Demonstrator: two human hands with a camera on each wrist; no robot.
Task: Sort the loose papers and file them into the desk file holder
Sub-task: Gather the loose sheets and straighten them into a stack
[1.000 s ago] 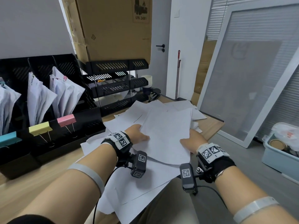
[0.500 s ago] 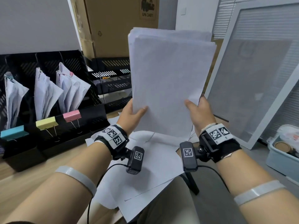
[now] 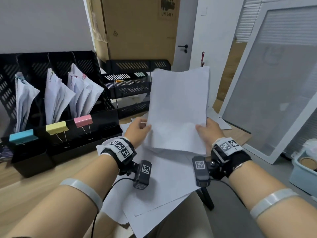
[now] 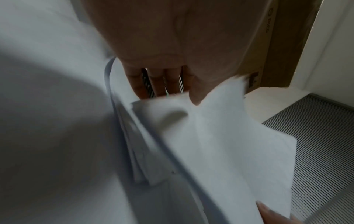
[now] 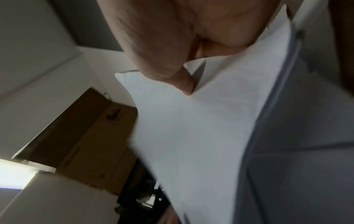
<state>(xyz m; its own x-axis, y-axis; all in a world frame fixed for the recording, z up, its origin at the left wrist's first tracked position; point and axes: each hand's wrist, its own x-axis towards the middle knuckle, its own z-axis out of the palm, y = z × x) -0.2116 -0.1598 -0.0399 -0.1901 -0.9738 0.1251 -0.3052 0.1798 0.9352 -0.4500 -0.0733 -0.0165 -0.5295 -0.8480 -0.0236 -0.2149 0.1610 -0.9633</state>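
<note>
Nearest the camera, loose sheets (image 3: 159,191) are spread over the front of the wooden desk (image 3: 25,191), some overhanging its edge. Just above them a stack of white papers (image 3: 178,109) is held upright and slightly tilted, its lower edge close over the loose sheets; whether it touches them cannot be told. The stack's left edge is pinched by the left hand (image 3: 137,130), with the thumb laid on the front face and the fingers behind, as is also seen in the left wrist view (image 4: 172,50). The right edge is gripped by the right hand (image 3: 210,130) in the same way, the thumb being pressed on the near face in the right wrist view (image 5: 172,45). Beyond the left hand, at the left of the desk, a black file holder (image 3: 56,131) is seen, its three compartments each filled with leaning papers (image 3: 56,98). On its front wall a blue clip (image 3: 23,136), a yellow clip (image 3: 56,127) and a pink clip (image 3: 83,120) are fixed, one before each compartment. Behind the stack, a black tiered tray rack (image 3: 130,86) is set beside the holder. Farther back, a large cardboard box (image 3: 137,30) is stood against the wall, and a white framed panel (image 3: 274,83) is leaned at the right.
</note>
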